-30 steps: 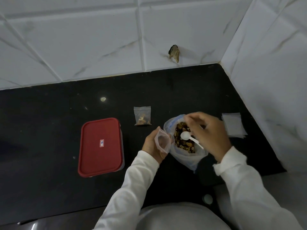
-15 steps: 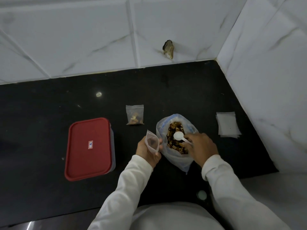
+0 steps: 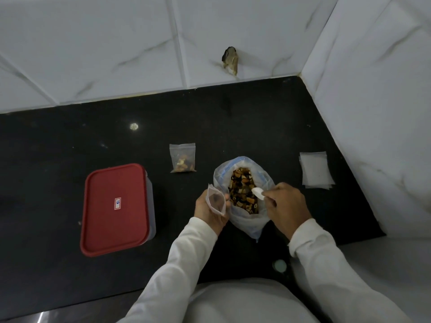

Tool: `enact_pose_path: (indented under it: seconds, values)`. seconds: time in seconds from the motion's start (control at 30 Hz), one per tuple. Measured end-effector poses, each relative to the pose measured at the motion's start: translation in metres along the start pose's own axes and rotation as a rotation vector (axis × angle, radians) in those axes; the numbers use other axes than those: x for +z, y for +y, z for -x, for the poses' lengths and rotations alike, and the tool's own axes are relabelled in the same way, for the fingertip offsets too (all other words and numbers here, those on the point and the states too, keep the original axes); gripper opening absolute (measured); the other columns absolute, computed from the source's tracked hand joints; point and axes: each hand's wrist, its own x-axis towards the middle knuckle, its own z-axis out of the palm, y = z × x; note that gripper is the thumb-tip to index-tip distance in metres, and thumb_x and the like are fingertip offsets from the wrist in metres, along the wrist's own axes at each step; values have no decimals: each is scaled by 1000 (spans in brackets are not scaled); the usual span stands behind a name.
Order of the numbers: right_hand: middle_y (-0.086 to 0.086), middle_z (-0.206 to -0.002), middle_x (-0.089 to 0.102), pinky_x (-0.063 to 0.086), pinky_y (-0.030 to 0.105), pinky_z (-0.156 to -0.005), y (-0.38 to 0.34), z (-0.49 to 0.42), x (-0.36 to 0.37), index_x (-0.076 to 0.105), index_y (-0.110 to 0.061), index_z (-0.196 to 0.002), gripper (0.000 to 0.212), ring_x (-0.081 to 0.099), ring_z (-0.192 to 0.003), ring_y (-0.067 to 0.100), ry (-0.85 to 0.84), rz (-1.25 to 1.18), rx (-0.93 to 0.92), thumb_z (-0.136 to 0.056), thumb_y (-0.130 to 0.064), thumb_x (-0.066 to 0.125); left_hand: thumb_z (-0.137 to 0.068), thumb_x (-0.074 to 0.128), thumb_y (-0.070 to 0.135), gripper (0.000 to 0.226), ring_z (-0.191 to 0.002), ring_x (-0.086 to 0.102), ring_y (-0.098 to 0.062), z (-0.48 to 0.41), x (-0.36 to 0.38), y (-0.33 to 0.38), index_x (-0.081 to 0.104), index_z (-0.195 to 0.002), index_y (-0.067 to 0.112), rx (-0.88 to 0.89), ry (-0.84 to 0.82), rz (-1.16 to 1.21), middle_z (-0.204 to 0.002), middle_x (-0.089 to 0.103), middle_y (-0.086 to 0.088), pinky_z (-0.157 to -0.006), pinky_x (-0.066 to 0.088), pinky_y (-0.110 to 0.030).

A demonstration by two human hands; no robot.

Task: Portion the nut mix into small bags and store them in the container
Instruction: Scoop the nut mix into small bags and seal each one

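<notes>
A large clear bag of nut mix lies open on the black counter. My right hand pinches a small white plastic spoon, its bowl down in the nuts at the bag's right side. Left of the big bag, my left hand holds a small clear zip bag upright with its mouth open. A filled small bag lies flat behind them. The container with a red lid stands shut at the left.
A stack of empty small bags lies to the right near the white tiled side wall. Another tiled wall runs along the back of the counter, with a chipped spot in it.
My right hand lowered and drew the spoon from over the middle of the nut mix to the bag's right side, dipping its bowl in. The left hand kept holding the small bag.
</notes>
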Motion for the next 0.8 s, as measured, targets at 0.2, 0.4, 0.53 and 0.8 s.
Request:
enact_pose_path:
  seconds: [0.2, 0.4, 0.53, 0.8]
  values:
    - [8, -90, 67, 43, 20, -68, -5, -3, 10, 77, -10, -93, 13, 63, -80, 17, 51, -105, -69, -88, -13, 65, -96, 48, 40, 28, -51, 55, -14, -4, 2, -4, 57, -81, 17, 26, -3, -11, -75, 50, -4, -35, 43, -19]
    - [7, -82, 67, 51, 27, -67, 0, 0, 11, 75, -7, -82, 13, 64, -74, 19, 4, -143, -100, -88, -13, 65, -96, 49, 43, 31, -47, 57, -14, -7, 1, -7, 58, -84, 16, 46, -15, -10, -73, 52, -5, -35, 43, -20]
    - [7, -82, 65, 49, 22, -57, -7, 4, 22, 75, -7, -91, 11, 62, -65, 17, 69, -88, -181, -81, -5, 72, -93, 51, 43, 29, -47, 54, -13, -5, 4, -10, 58, -80, 17, 66, -16, -46, -70, 52, -4, -35, 41, -18]
    - [7, -76, 68, 56, 39, -63, 4, 7, 30, 76, -7, -85, 6, 63, -66, 18, 53, -249, -177, -84, -7, 69, -98, 47, 42, 33, -43, 55, -13, -4, 9, -9, 57, -81, 16, 50, 17, 8, -75, 49, -4, -32, 40, -18]
